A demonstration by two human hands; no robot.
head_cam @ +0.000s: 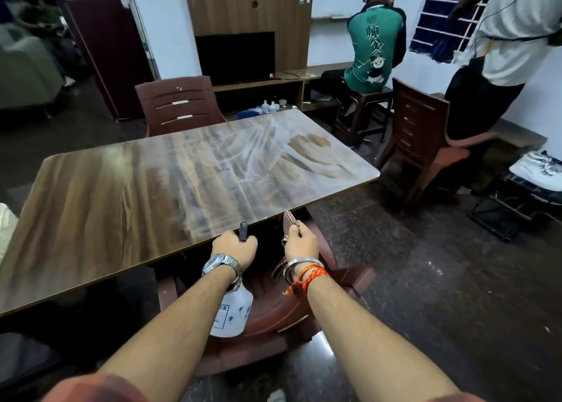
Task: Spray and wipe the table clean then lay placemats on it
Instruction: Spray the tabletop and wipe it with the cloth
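A long wooden table [121, 195] fills the middle of the view, with whitish streaks and a wet patch toward its far right end. My left hand [234, 246] grips the black trigger head of a white spray bottle [232, 313], which hangs below the table's near edge. The nozzle points toward the tabletop. To its right, my right hand [301, 243] holds a red-and-white checked cloth [288, 220], bunched in the fingers just off the near edge. No placemats are in view.
A maroon plastic chair [273, 319] stands right under my hands. Another chair [179, 106] is at the far side and stacked chairs [422, 137] at the right end. A seated person [375, 36] and a standing person [504, 43] are beyond the table.
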